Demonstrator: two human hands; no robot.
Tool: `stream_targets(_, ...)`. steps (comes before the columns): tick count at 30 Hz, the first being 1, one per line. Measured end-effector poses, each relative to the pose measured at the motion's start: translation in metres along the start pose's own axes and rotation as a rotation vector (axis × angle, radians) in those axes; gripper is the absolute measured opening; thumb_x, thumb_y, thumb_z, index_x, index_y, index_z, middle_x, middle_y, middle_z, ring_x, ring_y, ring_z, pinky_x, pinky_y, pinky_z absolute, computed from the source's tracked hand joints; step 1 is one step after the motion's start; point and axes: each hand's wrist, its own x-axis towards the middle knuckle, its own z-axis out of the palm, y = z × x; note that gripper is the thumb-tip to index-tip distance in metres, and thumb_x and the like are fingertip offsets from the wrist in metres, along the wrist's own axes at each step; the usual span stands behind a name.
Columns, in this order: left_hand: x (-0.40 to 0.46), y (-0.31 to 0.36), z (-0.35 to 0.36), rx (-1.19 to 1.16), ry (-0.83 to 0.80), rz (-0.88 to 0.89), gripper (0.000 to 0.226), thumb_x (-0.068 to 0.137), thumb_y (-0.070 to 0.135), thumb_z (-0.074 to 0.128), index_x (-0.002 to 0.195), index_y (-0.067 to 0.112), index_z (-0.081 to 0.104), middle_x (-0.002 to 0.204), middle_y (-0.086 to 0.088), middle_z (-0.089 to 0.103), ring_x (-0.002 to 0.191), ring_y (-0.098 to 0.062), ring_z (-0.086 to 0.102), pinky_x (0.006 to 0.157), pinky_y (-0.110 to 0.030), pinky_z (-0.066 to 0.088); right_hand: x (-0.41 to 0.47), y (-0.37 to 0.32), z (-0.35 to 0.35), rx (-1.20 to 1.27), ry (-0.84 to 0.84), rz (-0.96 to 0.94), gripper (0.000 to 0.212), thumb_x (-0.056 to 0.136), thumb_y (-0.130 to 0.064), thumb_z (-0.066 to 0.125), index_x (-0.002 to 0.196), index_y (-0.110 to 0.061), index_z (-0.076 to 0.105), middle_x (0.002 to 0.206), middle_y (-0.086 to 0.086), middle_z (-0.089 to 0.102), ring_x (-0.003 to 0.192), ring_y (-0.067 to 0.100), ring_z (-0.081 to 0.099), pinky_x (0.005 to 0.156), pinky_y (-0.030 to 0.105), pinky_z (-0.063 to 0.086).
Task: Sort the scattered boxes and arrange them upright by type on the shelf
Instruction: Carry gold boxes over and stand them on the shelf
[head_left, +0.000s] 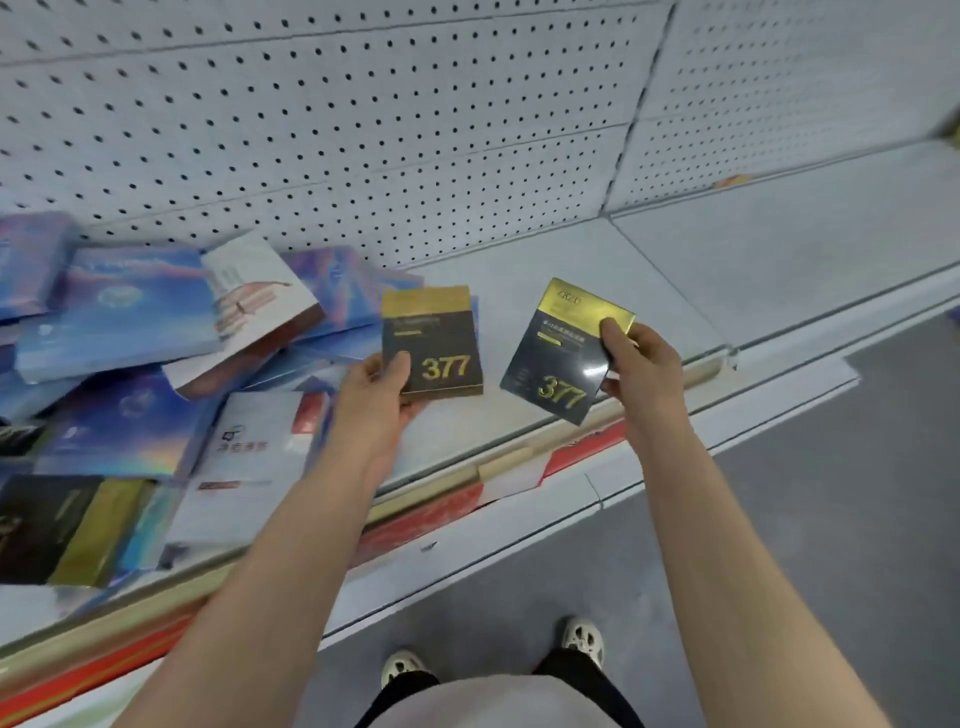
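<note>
Our shoes (584, 640): two white ones, on the grey floor by the shelf's front edge.
Our left hand (382, 387): thumb on top, fingers under, gripping the left black-and-gold box (431, 340) over the shelf (571, 260).
Our right hand (641, 364): pinches the right black-and-gold box (569, 348), tipped, above the front edge.
Why: we think we hold both together because they match, both say 377, and go in one group.
Pile (140, 364): blue, white and dark boxes lie flat and mixed at the shelf's left end.
Count: two boxes held; none stands upright yet; pile too jumbled to count.
</note>
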Motion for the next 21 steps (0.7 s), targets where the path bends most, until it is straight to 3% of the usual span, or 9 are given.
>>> stream_targets(2, -0.008, -0.014, 0.032, 0.06, -0.074, 0.029, 0.016, 0.098, 0.007, 0.051, 0.112, 0.008, 0.057, 0.102, -0.005, 0.066, 0.086, -0.012, 0.065, 0.068, -0.019, 0.057, 0.009, 0.001, -0.035, -0.022, 0.034, -0.012, 0.025, 0.092, -0.031, 0.067, 0.11, -0.013, 0.067, 0.092, 0.006, 0.072, 0.08, 0.02, 0.068, 0.069, 0.037, 0.057)
stream_targets(6, -0.019, -0.048, 0.104, 0.157, -0.134, 0.039, 0.011, 0.095, 0.006, 0.056, 0.095, 0.016, 0.061, 0.095, 0.001, 0.069, 0.085, -0.009, 0.067, 0.084, -0.029, 0.055, 0.03, -0.005, -0.12, -0.066, 0.086, -0.032, 0.023, 0.094, -0.028, 0.065, 0.111, -0.013, 0.067, 0.094, 0.008, 0.072, 0.075, 0.016, 0.069, 0.064, 0.034, 0.058)
stream_targets(9, -0.028, -0.076, 0.171, 0.205, -0.143, 0.018, 0.011, 0.095, 0.012, 0.058, 0.106, 0.013, 0.06, 0.1, -0.002, 0.071, 0.093, -0.016, 0.07, 0.085, -0.034, 0.055, 0.051, -0.012, -0.191, -0.087, 0.141, -0.056, 0.023, 0.094, -0.026, 0.066, 0.112, -0.011, 0.064, 0.089, 0.007, 0.071, 0.067, 0.011, 0.066, 0.061, 0.031, 0.054)
stream_targets(14, -0.039, -0.117, 0.28, 0.334, -0.176, -0.056, 0.034, 0.101, 0.045, 0.04, 0.112, 0.019, 0.058, 0.103, -0.007, 0.072, 0.09, -0.023, 0.073, 0.086, -0.043, 0.056, 0.09, -0.019, -0.296, -0.116, 0.227, -0.052, 0.022, 0.092, -0.026, 0.068, 0.109, -0.012, 0.063, 0.082, 0.0, 0.07, 0.062, 0.006, 0.065, 0.056, 0.024, 0.05)
stream_targets(19, -0.034, -0.142, 0.376, 0.44, -0.227, 0.022, 0.035, 0.101, 0.041, 0.042, 0.111, 0.012, 0.06, 0.104, -0.01, 0.07, 0.097, -0.024, 0.069, 0.091, -0.043, 0.055, 0.133, -0.023, -0.38, -0.115, 0.312, -0.021, 0.023, 0.091, -0.029, 0.069, 0.108, -0.014, 0.065, 0.084, 0.002, 0.072, 0.068, 0.01, 0.067, 0.057, 0.024, 0.05)
stream_targets(21, -0.027, -0.154, 0.408, 0.491, -0.242, 0.034, 0.031, 0.101, 0.038, 0.044, 0.108, 0.013, 0.062, 0.101, -0.009, 0.071, 0.091, -0.022, 0.069, 0.084, -0.038, 0.056, 0.152, -0.023, -0.407, -0.102, 0.344, -0.017, 0.022, 0.09, -0.031, 0.07, 0.105, -0.016, 0.065, 0.082, 0.002, 0.071, 0.069, 0.01, 0.067, 0.058, 0.026, 0.049)
